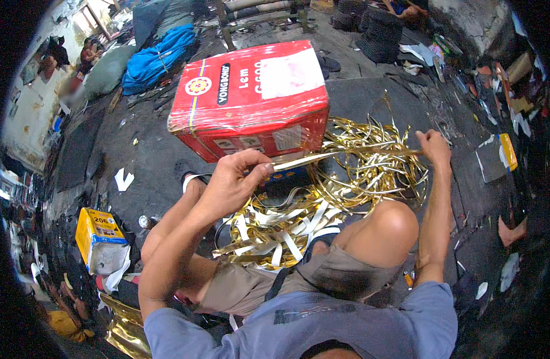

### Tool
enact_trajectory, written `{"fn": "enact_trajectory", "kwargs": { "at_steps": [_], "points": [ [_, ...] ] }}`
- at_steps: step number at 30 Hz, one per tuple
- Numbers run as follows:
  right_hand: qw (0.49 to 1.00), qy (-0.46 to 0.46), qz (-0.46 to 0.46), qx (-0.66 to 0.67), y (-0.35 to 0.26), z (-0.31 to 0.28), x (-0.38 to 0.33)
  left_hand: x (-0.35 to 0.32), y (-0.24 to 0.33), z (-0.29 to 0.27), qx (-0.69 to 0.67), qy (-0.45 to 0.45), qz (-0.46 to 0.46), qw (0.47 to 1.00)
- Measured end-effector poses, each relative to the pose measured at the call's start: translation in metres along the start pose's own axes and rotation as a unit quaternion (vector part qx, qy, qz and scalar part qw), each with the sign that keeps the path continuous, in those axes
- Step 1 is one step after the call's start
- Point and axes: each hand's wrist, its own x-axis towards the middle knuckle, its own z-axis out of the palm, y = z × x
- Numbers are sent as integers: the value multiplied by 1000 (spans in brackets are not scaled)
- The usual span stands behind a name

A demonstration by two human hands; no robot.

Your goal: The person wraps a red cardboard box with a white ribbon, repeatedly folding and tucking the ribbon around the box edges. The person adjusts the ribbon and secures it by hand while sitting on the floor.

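Note:
My left hand [242, 173] pinches a gold strip [305, 159] between thumb and fingers, just in front of the red carton [251, 96]. The strip runs taut to the right, where my right hand [433, 148] has its fingers closed on the other part of it. Beneath and behind it lies a tangled heap of thin gold strips [377, 170]. Between my legs is a pile of wider gold and white strips [281, 230], partly hidden by my knee and shorts.
A yellow and blue box [101, 230] stands on the dark floor at my left, with a small bottle-like item [146, 222] beside it. A sheet of gold material [126, 328] lies lower left. Blue wrapped bundles [158, 60] and dark coiled stacks [380, 36] stand farther off. Scraps litter the floor.

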Motion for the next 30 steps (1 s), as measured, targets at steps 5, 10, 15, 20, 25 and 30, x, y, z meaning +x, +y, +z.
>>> {"fn": "enact_trajectory", "kwargs": {
  "at_steps": [5, 10, 15, 20, 25, 30],
  "points": [
    [869, -136, -306, 363, -85, -11, -61, 21, 18, 41, 66, -18, 70, 995],
    [654, -460, -289, 526, -135, 3, -115, 49, 38, 87, -110, -38, 23, 993],
    [684, -436, -258, 525, -119, 7, -105, 41, 17, 83, -240, 13, 57, 969],
    [747, -400, -246, 471, -90, 4, -78, 33, 0, 83, -310, 15, -46, 950],
    [938, -84, -319, 109, -69, 30, -57, 22, -105, 169, -66, -9, -167, 984],
    [918, -264, -209, 210, -76, 78, -96, -66, -233, 266, 189, -175, -240, 936]
  ]
}}
